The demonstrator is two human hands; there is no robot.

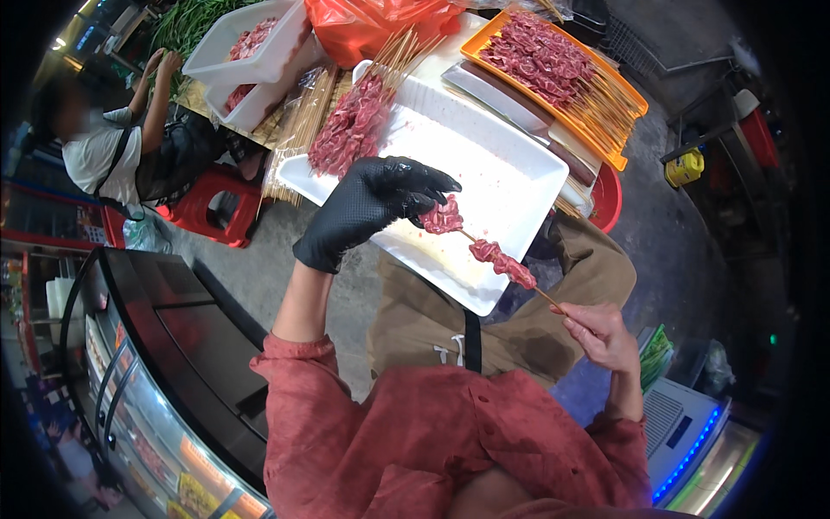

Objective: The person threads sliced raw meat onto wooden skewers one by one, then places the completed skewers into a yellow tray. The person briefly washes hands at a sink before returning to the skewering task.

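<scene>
My left hand (pixel 382 204), in a black textured glove, pinches a piece of raw red meat (pixel 443 216) at the upper end of a thin wooden skewer (pixel 468 235). Bare, my right hand (pixel 603 331) grips the skewer's lower end. More meat (pixel 502 263) is threaded midway along it, with a short stretch of stick showing between the two portions. Both portions are over or near the white plastic tray (pixel 480 305), which rests across my lap. A pile of loaded meat skewers (pixel 353 123) lies at the tray's upper left, sticks pointing up and away.
An orange tray (pixel 476 45) of meat skewers stands beyond, beside a broad-bladed cleaver (pixel 499 97). White tubs (pixel 214 71) of meat, bare skewers (pixel 305 123) and a red plastic bag (pixel 376 26) are at the back. Another person (pixel 107 152) sits at left near greens.
</scene>
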